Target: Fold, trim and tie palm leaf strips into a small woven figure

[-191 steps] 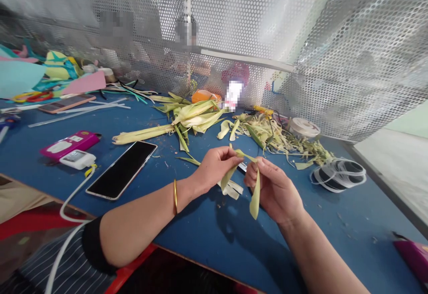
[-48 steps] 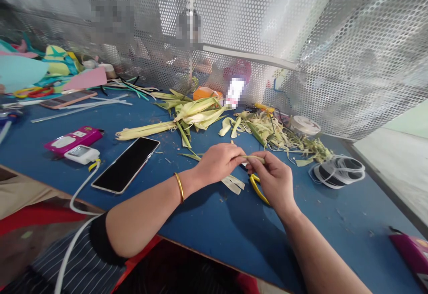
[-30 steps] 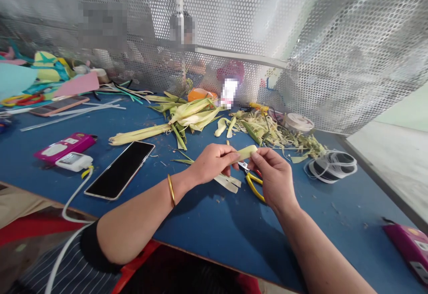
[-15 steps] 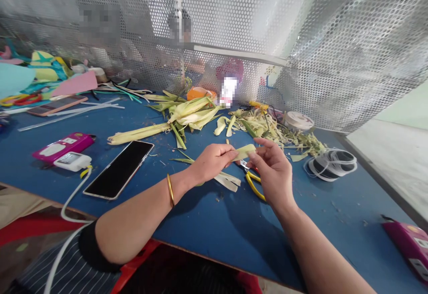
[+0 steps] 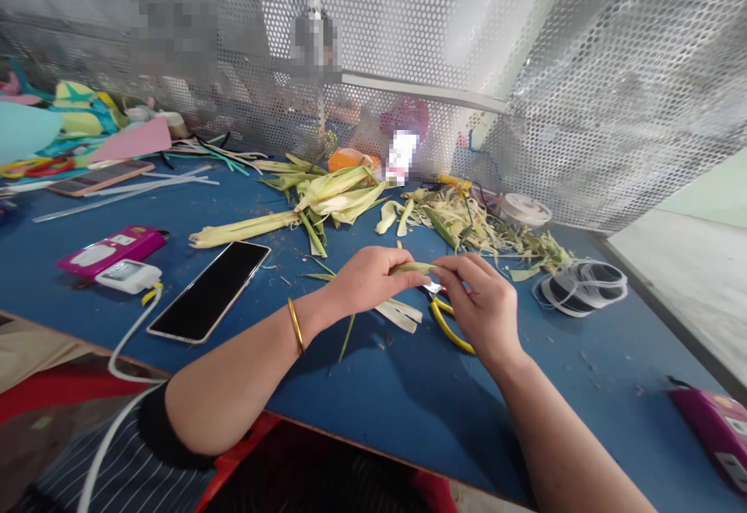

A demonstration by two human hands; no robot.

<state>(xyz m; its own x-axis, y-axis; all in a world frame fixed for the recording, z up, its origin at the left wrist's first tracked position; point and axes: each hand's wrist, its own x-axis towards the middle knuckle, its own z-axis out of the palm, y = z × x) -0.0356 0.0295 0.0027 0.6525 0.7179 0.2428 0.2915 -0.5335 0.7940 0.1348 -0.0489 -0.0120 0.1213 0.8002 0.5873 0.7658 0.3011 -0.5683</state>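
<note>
A pale green strip of corn husk (image 5: pixel 413 267) is stretched between my two hands above the table. My left hand (image 5: pixel 369 278) pinches its left end between thumb and fingers. At its right end, my right hand (image 5: pixel 479 295) is closed with thumb and fingertips on the strip. Scissors with yellow and red handles (image 5: pixel 448 328) lie under my right hand, partly hidden by it. Cut husk pieces (image 5: pixel 401 314) rest on the table just below my hands. Beyond them sits a pile of whole corn husks (image 5: pixel 335 195).
Shredded husk (image 5: pixel 467 217) is heaped at the back right, near a roll of white tape (image 5: pixel 525 209) and a spool of pale cord (image 5: pixel 582 286). A phone (image 5: pixel 210 292) and a magenta device (image 5: pixel 113 250) lie left. A perforated metal screen (image 5: pixel 408 38) borders the table's back.
The husk strip has turned from showing its flat face to a narrower, folded-looking edge. My right hand's fingers have closed in on its end. A thin green strand now hangs below my left wrist.
</note>
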